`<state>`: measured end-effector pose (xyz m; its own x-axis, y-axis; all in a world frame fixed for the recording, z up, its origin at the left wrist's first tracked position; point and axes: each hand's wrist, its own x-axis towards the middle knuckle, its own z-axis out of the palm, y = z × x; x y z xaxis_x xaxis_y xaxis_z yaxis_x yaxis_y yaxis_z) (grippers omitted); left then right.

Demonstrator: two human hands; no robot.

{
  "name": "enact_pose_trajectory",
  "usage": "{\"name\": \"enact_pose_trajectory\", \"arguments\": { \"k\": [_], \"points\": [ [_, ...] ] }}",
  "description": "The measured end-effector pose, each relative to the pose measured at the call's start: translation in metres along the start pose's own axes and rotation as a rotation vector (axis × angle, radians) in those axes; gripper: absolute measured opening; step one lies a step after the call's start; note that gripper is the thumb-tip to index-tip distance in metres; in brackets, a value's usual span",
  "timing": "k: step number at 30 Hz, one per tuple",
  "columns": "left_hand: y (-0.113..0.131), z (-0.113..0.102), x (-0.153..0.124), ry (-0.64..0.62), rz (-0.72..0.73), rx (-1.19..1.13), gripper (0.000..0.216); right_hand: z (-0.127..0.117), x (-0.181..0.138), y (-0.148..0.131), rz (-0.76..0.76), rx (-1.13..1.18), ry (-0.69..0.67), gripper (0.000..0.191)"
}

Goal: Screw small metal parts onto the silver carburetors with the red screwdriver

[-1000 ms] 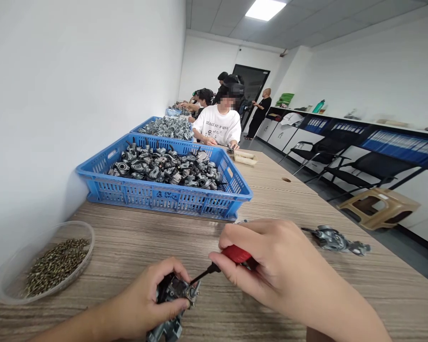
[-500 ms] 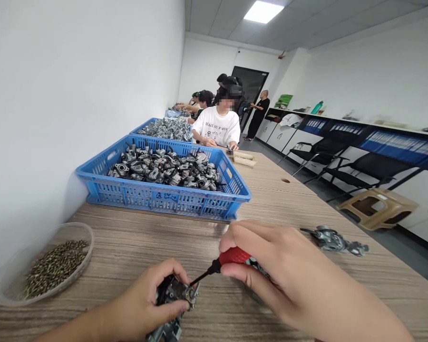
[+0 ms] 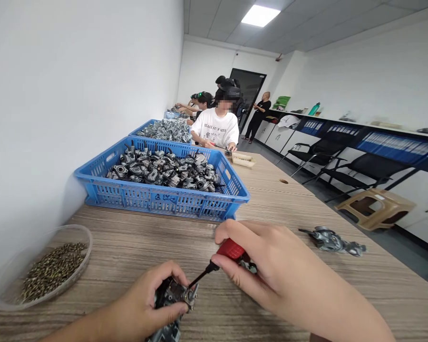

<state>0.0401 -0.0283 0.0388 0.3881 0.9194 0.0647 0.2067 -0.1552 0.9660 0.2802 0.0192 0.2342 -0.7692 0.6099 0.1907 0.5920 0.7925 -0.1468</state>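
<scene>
At the bottom centre, my left hand (image 3: 155,297) is closed around a small metal carburetor (image 3: 173,290), thumb and fingers on either side of it. My right hand (image 3: 274,270) wraps round the red handle of a screwdriver (image 3: 231,249). The dark shaft slants down to the left, its tip touching the top of the carburetor near my left fingertips. Behind the right hand, another metal piece (image 3: 250,266) shows only in part. A separate carburetor (image 3: 330,240) lies on the table to the right.
A clear plastic tub (image 3: 90,240) with many small brass-coloured screws (image 3: 53,270) stands at left. Ahead is a blue crate (image 3: 128,194) full of carburetors, with a second crate (image 3: 137,129) behind it. A co-worker (image 3: 216,126) sits across the table beside a small tray (image 3: 243,164).
My right hand and the screwdriver handle have shifted slightly left, with the tip still on the carburetor. The left hand keeps its hold. The whole view has moved a little.
</scene>
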Motion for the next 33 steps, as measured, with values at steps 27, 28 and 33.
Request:
{"name": "enact_pose_trajectory", "arguments": {
  "k": [27, 28, 33],
  "points": [
    [-0.015, 0.005, 0.004, 0.041, 0.277, -0.044, 0.02, -0.013, -0.014, 0.006, -0.089, 0.142, 0.0, 0.009],
    [-0.014, 0.005, 0.003, 0.044, 0.25, -0.026, 0.022, -0.012, -0.013, 0.006, -0.09, 0.14, -0.002, 0.009],
    [-0.013, 0.004, 0.003, 0.042, 0.158, 0.033, 0.029, -0.008, -0.01, 0.006, -0.091, 0.126, -0.006, 0.011]
  ]
}}
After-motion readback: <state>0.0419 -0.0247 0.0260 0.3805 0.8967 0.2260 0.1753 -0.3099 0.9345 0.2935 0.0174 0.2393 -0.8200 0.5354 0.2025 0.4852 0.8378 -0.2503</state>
